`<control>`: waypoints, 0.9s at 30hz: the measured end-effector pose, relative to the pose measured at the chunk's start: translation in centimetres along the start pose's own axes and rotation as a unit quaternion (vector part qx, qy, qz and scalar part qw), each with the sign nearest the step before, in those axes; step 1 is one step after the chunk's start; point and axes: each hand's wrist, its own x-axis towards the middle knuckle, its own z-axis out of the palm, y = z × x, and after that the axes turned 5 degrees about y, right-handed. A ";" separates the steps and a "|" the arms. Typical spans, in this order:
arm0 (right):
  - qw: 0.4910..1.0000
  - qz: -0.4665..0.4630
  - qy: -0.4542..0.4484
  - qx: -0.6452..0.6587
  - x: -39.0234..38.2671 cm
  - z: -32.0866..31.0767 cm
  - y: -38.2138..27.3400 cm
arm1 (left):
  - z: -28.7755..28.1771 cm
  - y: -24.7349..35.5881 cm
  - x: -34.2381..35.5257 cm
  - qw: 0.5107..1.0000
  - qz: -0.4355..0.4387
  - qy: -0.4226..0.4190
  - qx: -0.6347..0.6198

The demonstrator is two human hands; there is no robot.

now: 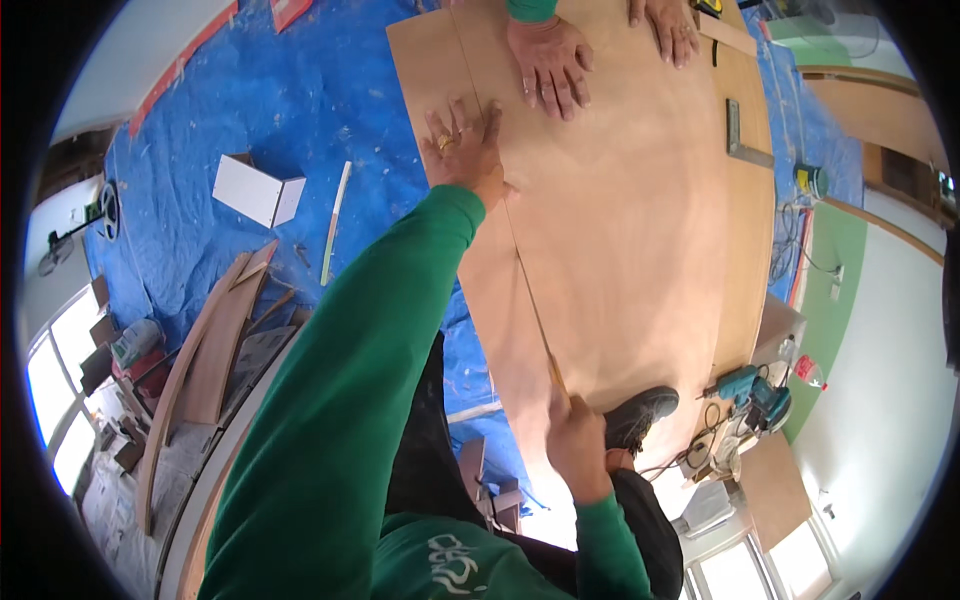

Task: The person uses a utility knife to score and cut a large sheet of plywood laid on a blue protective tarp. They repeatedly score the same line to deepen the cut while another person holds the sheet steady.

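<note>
A large tan plywood sheet [620, 200] lies before me, with a thin dark line running lengthwise near its left edge. My left hand [465, 155] rests on it across that line, fingers spread, a ring on one finger. My right hand [577, 445] is closed around the handle of a handsaw [536, 312]. The saw's narrow blade, seen nearly edge-on, lies along the line and points away from me. Another person's two hands [550, 65] press flat on the far part of the sheet. My black shoe [640, 415] is on the sheet, right of the saw handle.
Blue tarp [350, 120] covers the floor. A metal square [745, 140] lies at the sheet's right side. A teal power tool [755, 395] with cords sits at the lower right. White box-like piece [258, 190] and curved wood strips [190, 370] lie to the left.
</note>
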 end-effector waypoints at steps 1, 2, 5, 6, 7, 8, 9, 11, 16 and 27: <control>1.000 0.023 0.008 -0.006 3.3 2.7 0.5 | 0.0 0.4 0.8 1.000 0.007 0.005 -0.009; 0.999 0.042 0.008 -0.007 6.9 5.2 0.1 | 0.3 0.1 0.8 1.000 0.005 0.002 -0.009; 0.997 0.018 0.072 0.026 14.0 6.1 -3.0 | 0.3 1.4 0.8 1.000 0.013 0.001 -0.011; 0.998 0.007 0.061 0.025 13.4 5.7 -3.1 | 0.4 1.3 0.5 1.000 0.008 -0.002 -0.011; 0.998 -0.002 0.051 0.024 12.5 4.8 -2.9 | 0.6 1.4 0.1 1.000 0.001 -0.006 -0.007; 0.999 -0.015 0.042 0.025 11.7 3.8 -3.2 | 0.2 1.1 -0.2 1.000 -0.007 -0.006 -0.002; 0.999 0.001 0.029 0.017 9.4 2.3 -3.8 | -0.2 0.2 0.4 1.000 -0.018 0.000 0.003; 0.998 -0.053 0.014 -0.030 2.2 -0.5 -1.7 | 0.3 -0.7 0.6 1.000 -0.009 0.016 -0.004; 0.998 -0.048 -0.013 -0.034 -2.9 -3.1 -1.1 | 0.5 -0.4 0.0 1.000 -0.013 0.012 0.007; 1.000 0.008 0.010 -0.024 4.5 0.0 -2.9 | 0.2 -0.5 0.4 1.000 -0.009 -0.008 0.021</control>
